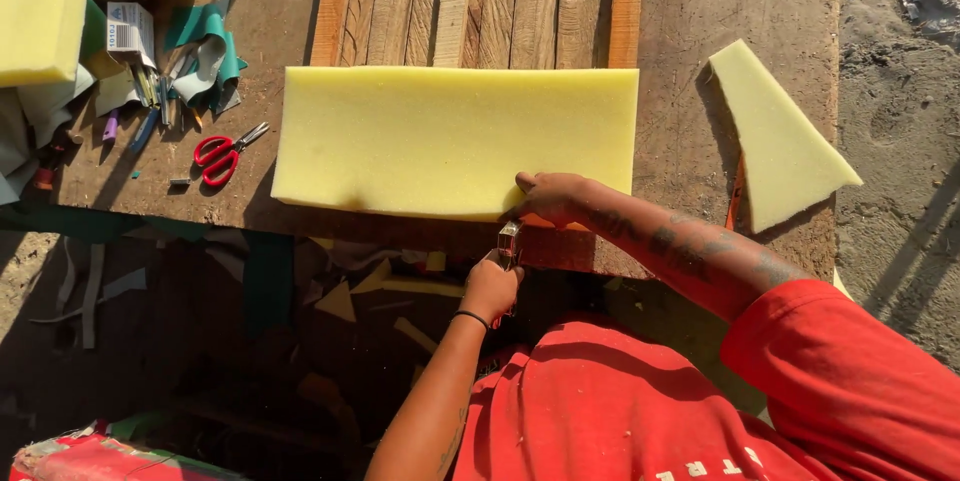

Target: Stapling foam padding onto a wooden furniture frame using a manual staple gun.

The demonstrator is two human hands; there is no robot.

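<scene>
Right hand (548, 197) is pressing flat on the near edge of the foam (455, 139) lying on the worktop (690, 111); left hand (490, 286) is gripping a small metal tool (509, 241) just below that edge. Scissors (222, 155) are lying well left.

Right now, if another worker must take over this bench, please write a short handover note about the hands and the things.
Right hand presses on the near edge of the yellow foam slab, which lies across the wooden frame on the workbench.
Left hand grips a small metal tool against that edge.
Done: foam laid on the frame. How far the edge work has gone cannot be seen.
Nearby: red scissors, a triangular foam offcut.
</scene>
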